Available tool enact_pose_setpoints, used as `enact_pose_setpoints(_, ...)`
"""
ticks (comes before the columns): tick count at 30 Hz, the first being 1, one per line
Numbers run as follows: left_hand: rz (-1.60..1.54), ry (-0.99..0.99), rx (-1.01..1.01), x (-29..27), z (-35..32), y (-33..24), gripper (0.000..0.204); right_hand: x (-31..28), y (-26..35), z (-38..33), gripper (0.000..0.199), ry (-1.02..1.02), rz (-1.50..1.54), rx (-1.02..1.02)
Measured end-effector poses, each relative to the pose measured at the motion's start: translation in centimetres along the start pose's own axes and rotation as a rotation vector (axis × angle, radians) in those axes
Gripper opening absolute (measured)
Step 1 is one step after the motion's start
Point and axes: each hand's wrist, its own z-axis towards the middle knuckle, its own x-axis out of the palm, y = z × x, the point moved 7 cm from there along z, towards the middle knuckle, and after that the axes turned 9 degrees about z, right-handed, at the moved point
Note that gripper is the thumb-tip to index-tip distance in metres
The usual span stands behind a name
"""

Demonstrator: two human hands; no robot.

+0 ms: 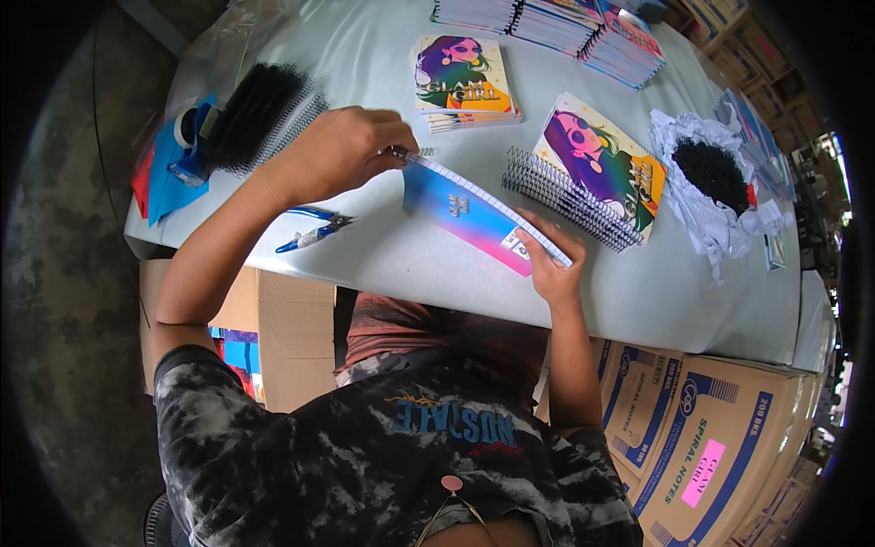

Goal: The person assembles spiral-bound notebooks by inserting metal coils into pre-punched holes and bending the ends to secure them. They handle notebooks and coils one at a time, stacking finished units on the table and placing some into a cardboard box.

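Thin blue-and-pink paper notebook (469, 219) held at 2 ends
L hand (342, 150) pinches L end, R hand (554, 260) R end; blue-handled metal pliers (321, 234) nrby on pale grey table (674, 292)

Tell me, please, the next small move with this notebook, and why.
I would probably steady the notebook with the right hand and let the left hand work the dark wire-like piece: it sits by one corner, at the left hand, while the right hand grips the opposite end.
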Motion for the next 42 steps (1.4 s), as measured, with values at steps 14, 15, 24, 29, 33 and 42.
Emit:
enact_pose_setpoints(14,-0.021,-0.020,-0.110,-0.9,-0.6,0.6,0.016,0.0,-0.4,-0.1,0.025,-0.021,0.002,0.035)
enact_pose_setpoints(15,-0.007,-0.038,-0.125,-0.8,-0.6,0.6,0.016,0.0,-0.4,-0.1,0.025,-0.022,0.006,0.039)
enact_pose_setpoints(24,0.073,-0.088,-0.095,-0.7,-0.4,-0.8,0.010,0.3,-0.1,0.0,0.026,0.041,0.029,0.036)
enact_pose_setpoints(29,0.027,0.011,-0.164,0.3,-0.4,-0.3,0.027,0.6,0.0,-0.3,0.028,0.059,0.013,-0.034)
enact_pose_setpoints(33,0.426,-0.439,-0.197,-0.7,-1.4,-1.4,0.079,0.8,0.4,-0.6,0.032,0.037,-0.043,-0.145)
enact_pose_setpoints(42,0.461,-0.672,-0.124,4.1,-5.3,-2.5,0.102,3.3,1.9,-2.5,0.038,0.041,-0.169,-0.212)
